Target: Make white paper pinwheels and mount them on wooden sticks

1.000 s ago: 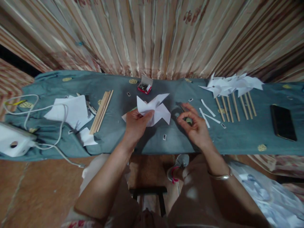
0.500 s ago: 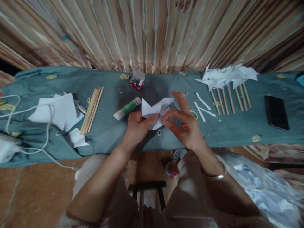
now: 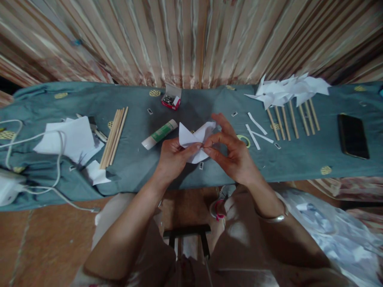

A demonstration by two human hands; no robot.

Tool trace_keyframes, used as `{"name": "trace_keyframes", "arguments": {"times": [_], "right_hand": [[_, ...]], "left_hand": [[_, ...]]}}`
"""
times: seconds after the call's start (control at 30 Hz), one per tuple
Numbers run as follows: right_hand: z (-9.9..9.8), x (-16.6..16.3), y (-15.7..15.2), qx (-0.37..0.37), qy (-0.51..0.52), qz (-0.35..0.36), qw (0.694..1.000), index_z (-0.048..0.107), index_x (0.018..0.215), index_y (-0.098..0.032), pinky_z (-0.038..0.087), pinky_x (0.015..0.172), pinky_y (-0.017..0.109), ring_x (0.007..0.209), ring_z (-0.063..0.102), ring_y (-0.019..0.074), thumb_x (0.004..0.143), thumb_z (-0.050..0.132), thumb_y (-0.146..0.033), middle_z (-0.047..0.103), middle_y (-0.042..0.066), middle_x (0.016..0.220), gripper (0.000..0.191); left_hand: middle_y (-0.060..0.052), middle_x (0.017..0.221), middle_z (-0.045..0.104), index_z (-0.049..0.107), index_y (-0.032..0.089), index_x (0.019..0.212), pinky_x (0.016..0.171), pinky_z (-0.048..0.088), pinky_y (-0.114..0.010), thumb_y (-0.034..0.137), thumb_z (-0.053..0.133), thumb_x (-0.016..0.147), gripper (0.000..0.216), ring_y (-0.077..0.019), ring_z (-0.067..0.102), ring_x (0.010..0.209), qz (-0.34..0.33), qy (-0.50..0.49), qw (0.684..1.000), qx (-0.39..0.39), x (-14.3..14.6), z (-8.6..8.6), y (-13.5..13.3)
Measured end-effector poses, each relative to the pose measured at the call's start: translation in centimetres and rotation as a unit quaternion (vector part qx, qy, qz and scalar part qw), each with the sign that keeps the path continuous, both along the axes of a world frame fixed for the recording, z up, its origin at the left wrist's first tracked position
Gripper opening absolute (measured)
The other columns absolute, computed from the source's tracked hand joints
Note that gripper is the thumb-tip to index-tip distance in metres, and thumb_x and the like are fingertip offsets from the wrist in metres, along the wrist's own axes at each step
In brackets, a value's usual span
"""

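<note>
A white paper pinwheel (image 3: 191, 136) with folded-in points is held up over the near middle of the table. My left hand (image 3: 176, 157) grips it from the left, its thumb pressed near the centre. My right hand (image 3: 231, 153) pinches thumb and forefinger together at that same centre, with the other fingers raised. Whatever small thing is between those fingertips is hidden. Left of the pinwheel lies a glue stick (image 3: 160, 134) with a green label. Behind it stands a small red open box (image 3: 171, 101) of metal pins.
Several wooden sticks (image 3: 113, 139) and white paper sheets (image 3: 68, 137) lie left, beside a white cable (image 3: 61, 159). Rightward are paper strips (image 3: 253, 136), a tape roll (image 3: 243, 140), finished pinwheels on sticks (image 3: 290, 93) and a phone (image 3: 353, 136). A curtain (image 3: 191, 44) hangs behind the table.
My right hand has shifted slightly left, its fingertips now closer against the pinwheel's centre and my left thumb. The view has tilted a little; the things on the table lie as before.
</note>
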State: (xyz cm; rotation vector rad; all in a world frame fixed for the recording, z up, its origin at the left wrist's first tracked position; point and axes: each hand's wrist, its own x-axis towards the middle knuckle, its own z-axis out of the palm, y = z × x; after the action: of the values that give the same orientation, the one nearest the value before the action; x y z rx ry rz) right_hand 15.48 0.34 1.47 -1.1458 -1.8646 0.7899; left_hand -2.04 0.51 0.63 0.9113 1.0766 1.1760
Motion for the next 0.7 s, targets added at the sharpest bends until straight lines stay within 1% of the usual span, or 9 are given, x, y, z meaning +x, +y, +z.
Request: {"name": "trace_keyframes", "arguments": {"times": [0.23,0.47,0.7], "right_hand": [[0.31,0.04,0.08,-0.024,0.005,0.009,1.0,0.069,0.087,-0.026,0.024,0.126,0.053,0.154,0.026,0.0264,0.09,0.066,-0.033,0.045,0.0,0.157,0.008],[0.07,0.09,0.19,-0.022,0.015,0.008,1.0,0.069,0.086,-0.027,0.026,0.125,0.055,0.153,0.029,0.0273,0.09,0.066,-0.035,0.05,0.001,0.153,0.01],[0.04,0.09,0.25,-0.023,0.016,0.014,1.0,0.068,0.086,-0.026,0.026,0.125,0.055,0.152,0.031,0.0272,0.09,0.066,-0.034,0.049,0.0,0.154,0.009]], "left_hand": [[-0.001,0.072,0.076,0.079,0.018,0.073,0.06,0.05,-0.024,0.031,0.085,0.064,0.017,-0.0135,0.064,0.062,-0.011,-0.005,1.0,-0.001,-0.14,-0.12,-0.01],[-0.002,0.072,0.075,0.078,0.018,0.072,0.059,0.051,-0.026,0.027,0.087,0.064,0.014,-0.0152,0.065,0.061,-0.011,-0.007,1.0,-0.012,-0.14,0.12,-0.09],[-0.001,0.072,0.076,0.078,0.02,0.072,0.059,0.053,-0.027,0.032,0.088,0.062,0.018,-0.0161,0.065,0.062,-0.016,-0.015,1.0,-0.006,-0.09,0.11,-0.06]]}}
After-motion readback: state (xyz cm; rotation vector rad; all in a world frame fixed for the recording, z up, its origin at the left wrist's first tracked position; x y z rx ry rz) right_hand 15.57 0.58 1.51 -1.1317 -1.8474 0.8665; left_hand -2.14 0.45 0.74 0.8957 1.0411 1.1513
